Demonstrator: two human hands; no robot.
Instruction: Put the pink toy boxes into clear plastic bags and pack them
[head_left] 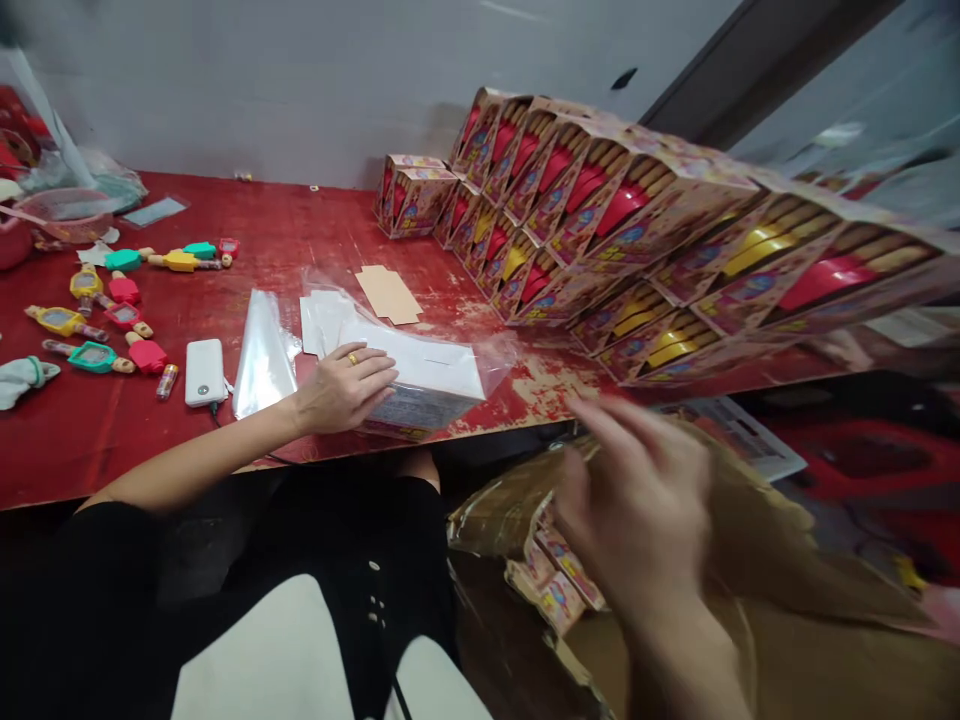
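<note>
My left hand (pixel 349 385), with a ring on one finger, lies with its fingers stretched out on a small box (pixel 439 375). The box has a white top and a dark printed side, and clear plastic film (pixel 499 360) sticks out around it. It sits at the front edge of the red table. Blurred by motion, my right hand (pixel 637 490) is raised above a large open brown carton (pixel 720 540). Its thumb and fingers are apart, and nothing shows between them. Inside that carton lie several printed boxes (pixel 559 575).
Stacked printed boxes (pixel 600 200) with pink and yellow contents line the table's (pixel 247 220) back right. Left of my left hand lie clear plastic bags (pixel 262 355), a white power bank (pixel 204 372) and several coloured toys (pixel 91 357). A flat cardboard piece (pixel 388 293) lies behind the box.
</note>
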